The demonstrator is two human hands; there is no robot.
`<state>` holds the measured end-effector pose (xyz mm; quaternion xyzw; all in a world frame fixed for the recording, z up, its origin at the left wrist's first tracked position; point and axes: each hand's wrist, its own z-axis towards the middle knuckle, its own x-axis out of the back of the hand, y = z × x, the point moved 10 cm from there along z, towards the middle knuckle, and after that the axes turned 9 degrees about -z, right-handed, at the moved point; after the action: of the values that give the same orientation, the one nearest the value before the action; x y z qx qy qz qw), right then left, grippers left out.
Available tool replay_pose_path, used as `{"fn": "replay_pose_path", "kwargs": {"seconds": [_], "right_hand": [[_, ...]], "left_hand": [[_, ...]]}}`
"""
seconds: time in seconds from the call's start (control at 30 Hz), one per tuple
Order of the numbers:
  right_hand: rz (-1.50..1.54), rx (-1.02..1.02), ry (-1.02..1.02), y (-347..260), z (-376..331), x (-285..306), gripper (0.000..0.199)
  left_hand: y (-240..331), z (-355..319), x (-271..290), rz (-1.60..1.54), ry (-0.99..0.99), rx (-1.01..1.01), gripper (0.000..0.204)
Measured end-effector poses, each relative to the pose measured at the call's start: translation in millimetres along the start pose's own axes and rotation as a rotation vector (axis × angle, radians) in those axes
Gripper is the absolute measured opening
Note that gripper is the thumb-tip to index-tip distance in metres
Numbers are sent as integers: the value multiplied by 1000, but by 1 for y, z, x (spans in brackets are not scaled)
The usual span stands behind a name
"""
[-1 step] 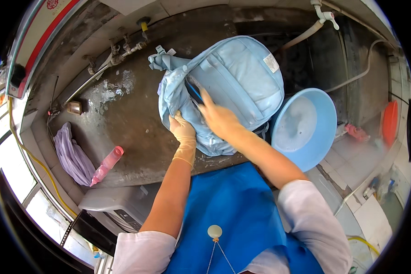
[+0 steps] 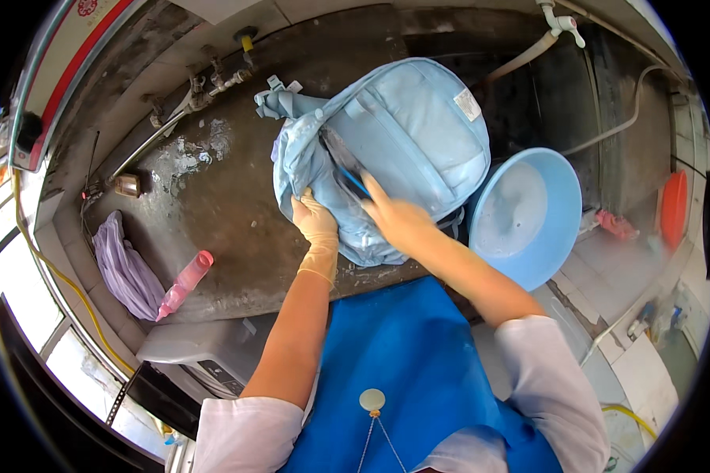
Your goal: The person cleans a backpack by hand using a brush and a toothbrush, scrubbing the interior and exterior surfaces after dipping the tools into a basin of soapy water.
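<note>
No visible displacement since the earlier frame: both hands and the bag sit as before. The light blue backpack [image 2: 406, 150] lies wet on the dark concrete bench [image 2: 213, 205], towards its right end, its lower edge reaching the bench's near edge. Left hand [image 2: 315, 225], in a thin pale glove, is closed on a fold of the backpack's fabric at its lower left side, fingers curled into the cloth. Right hand [image 2: 394, 217] is wrapped around a small brush with a blue handle [image 2: 351, 181], pressed against the backpack's side panel. Blue basin [image 2: 528, 217] stands just right of the backpack, off the bench's right end. Pink bottle [image 2: 185, 284] lies near the front left edge, purple cloth [image 2: 126, 272] beside it at the left corner.
</note>
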<state>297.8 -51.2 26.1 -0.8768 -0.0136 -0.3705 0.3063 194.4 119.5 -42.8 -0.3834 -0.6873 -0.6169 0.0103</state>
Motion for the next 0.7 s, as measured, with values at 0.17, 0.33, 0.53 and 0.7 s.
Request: {"fn": "replay_pose_path", "kwargs": {"seconds": [0.17,0.33,0.53,0.7], "right_hand": [[30,-26,-63,-3,15,-1,54],[-39,-29,-89,9,-10,-5,57],[-165,17,198,-20,45,29,61],[-244,-74,-164,37,-50,-14,60]], "left_hand": [[7,-1,-9,-50,-39,-37,30],[1,-6,2,-87,-5,-36,31],[19,0,-7,-57,-36,-110,33],[4,0,1,-22,4,-100,31]]}}
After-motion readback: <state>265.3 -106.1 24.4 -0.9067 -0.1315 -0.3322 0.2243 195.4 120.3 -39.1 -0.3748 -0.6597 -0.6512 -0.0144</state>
